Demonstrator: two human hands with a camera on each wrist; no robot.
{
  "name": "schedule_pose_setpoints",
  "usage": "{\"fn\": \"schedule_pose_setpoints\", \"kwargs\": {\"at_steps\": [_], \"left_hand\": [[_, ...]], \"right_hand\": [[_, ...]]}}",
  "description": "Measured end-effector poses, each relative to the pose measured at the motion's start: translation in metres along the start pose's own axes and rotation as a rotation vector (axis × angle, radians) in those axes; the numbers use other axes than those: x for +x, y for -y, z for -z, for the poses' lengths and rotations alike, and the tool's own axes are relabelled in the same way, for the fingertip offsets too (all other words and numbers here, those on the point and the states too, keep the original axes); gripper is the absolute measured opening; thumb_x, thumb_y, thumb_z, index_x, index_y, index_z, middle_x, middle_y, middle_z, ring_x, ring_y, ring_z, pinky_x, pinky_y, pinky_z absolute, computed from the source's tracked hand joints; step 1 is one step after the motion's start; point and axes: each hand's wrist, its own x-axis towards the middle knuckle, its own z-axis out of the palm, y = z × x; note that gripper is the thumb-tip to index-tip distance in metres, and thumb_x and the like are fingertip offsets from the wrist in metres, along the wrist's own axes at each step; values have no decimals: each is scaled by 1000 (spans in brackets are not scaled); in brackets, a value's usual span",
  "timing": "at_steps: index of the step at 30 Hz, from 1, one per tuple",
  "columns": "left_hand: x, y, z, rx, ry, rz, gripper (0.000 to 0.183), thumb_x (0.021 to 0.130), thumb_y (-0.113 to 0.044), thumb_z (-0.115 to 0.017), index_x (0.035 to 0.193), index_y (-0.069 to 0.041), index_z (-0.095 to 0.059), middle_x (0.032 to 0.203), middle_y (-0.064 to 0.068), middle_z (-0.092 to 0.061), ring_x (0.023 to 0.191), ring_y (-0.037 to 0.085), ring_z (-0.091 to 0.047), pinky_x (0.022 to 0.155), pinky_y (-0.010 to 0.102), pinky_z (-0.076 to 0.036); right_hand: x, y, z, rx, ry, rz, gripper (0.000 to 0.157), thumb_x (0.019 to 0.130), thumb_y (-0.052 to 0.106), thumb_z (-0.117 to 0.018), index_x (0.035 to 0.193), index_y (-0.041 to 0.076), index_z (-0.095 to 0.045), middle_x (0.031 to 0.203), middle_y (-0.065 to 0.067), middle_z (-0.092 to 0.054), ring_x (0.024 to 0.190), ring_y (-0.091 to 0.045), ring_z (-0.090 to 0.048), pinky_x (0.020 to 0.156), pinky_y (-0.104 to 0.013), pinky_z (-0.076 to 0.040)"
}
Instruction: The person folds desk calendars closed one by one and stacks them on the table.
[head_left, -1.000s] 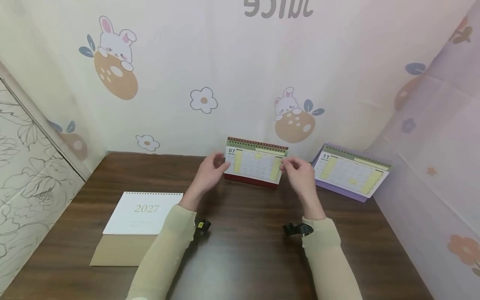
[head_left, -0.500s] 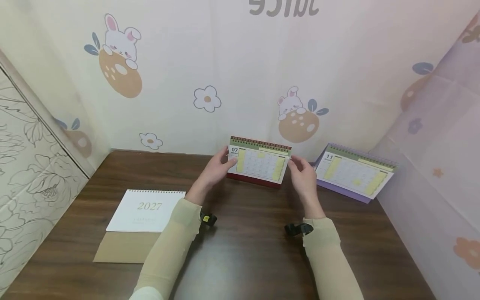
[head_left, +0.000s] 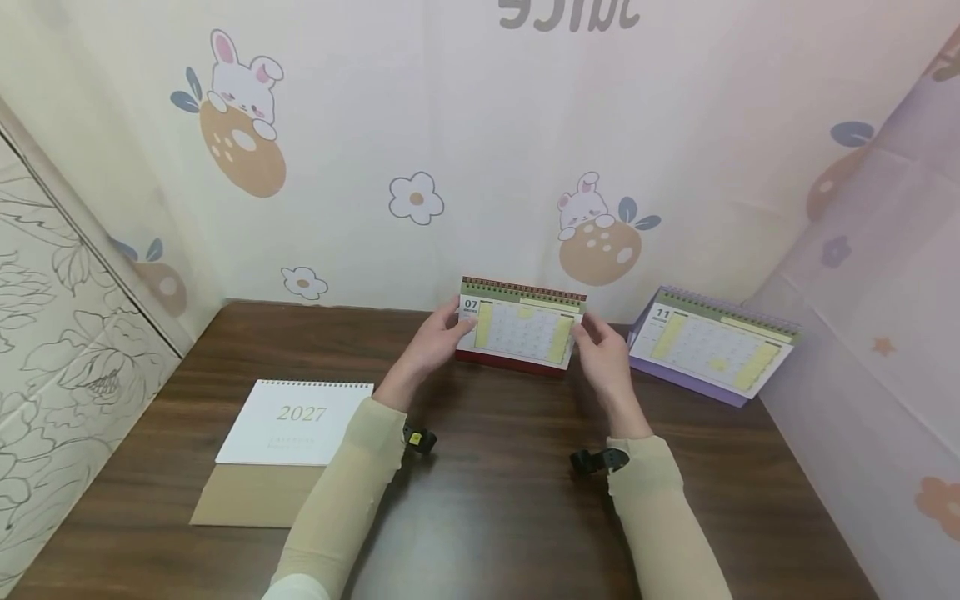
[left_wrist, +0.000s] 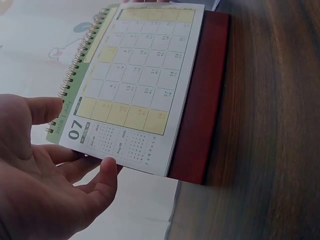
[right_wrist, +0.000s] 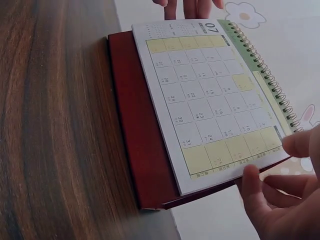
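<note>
A red-based desk calendar (head_left: 517, 329) showing month 07 stands near the back of the table. My left hand (head_left: 433, 342) holds its left edge, the thumb over the front of the page; in the left wrist view, other fingers of that hand (left_wrist: 55, 175) pass behind the edge. At the opposite edge, my right hand (head_left: 606, 358) grips the calendar, thumb in front. The right wrist view has this hand (right_wrist: 285, 195) at the page corner and the calendar's dark red base (right_wrist: 137, 125) close to the wood. The calendar's back is hidden.
To the right, a purple desk calendar (head_left: 712, 350) showing 11 stands by the side curtain. A white 2027 calendar (head_left: 292, 425) on a tan base is at the front left, partly covered by my left sleeve. A printed curtain (head_left: 480, 150) hangs behind the brown table (head_left: 487, 500).
My left thumb has come over the front of the page, and my right fingers have shifted round the right edge. The head view has turned slightly left.
</note>
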Motion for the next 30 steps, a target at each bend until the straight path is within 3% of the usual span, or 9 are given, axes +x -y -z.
{"fn": "schedule_pose_setpoints", "kwargs": {"at_steps": [3, 6, 12, 18, 24, 26, 30], "left_hand": [[0, 0, -2, 3, 4, -17, 46, 104, -33, -52, 149, -25, -44, 141, 2, -52, 136, 24, -41, 111, 56, -28], [0, 0, -2, 10, 6, -26, 45, 104, -33, -52, 148, -25, -45, 141, 1, -52, 135, 23, -42, 111, 55, -30], [1, 1, 1, 14, -13, 18, 57, 103, -38, -52, 155, -19, -37, 150, 7, -45, 138, 27, -40, 111, 53, -32], [0, 0, 2, 10, -43, 80, 66, 101, -47, -53, 156, -16, -33, 155, 9, -39, 141, 29, -37, 112, 53, -31], [0, -3, 1, -118, -52, 82, 63, 102, -50, -50, 155, -20, -36, 153, 5, -42, 139, 24, -39, 113, 52, -28], [0, -3, 1, -146, -52, 85, 63, 102, -50, -49, 155, -20, -36, 154, 3, -40, 140, 23, -37, 114, 51, -27], [2, -3, 1, -176, -45, 88, 65, 101, -53, -50, 156, -22, -35, 158, 0, -34, 145, 22, -30, 116, 51, -23]], "right_hand": [[0, -1, 0, -9, -36, 5, 51, 104, 29, -55, 148, 7, -46, 141, -16, -54, 109, -32, -61, 81, -29, -54], [-1, -1, 2, -44, -61, 21, 47, 103, 28, -56, 145, 7, -51, 136, -17, -58, 99, -35, -63, 70, -23, -53], [-2, 0, 7, -45, -45, 8, 47, 102, 28, -59, 143, 7, -54, 141, -15, -55, 105, -29, -63, 83, -41, -56], [-3, 2, 10, -65, 0, -34, 56, 102, 40, -56, 146, 7, -49, 146, -16, -49, 103, -35, -64, 83, -40, -54], [-3, 2, 8, -40, 3, -27, 69, 99, 58, -48, 150, 11, -44, 147, -16, -49, 93, -35, -58, 82, -42, -52], [-3, 2, 8, -27, -4, -41, 73, 98, 63, -45, 150, 12, -45, 145, -17, -50, 96, -39, -58, 83, -43, -50], [-3, 4, 10, 11, 7, -61, 80, 97, 68, -39, 150, 9, -44, 149, -18, -45, 126, -37, -49, 100, -46, -44]]}}
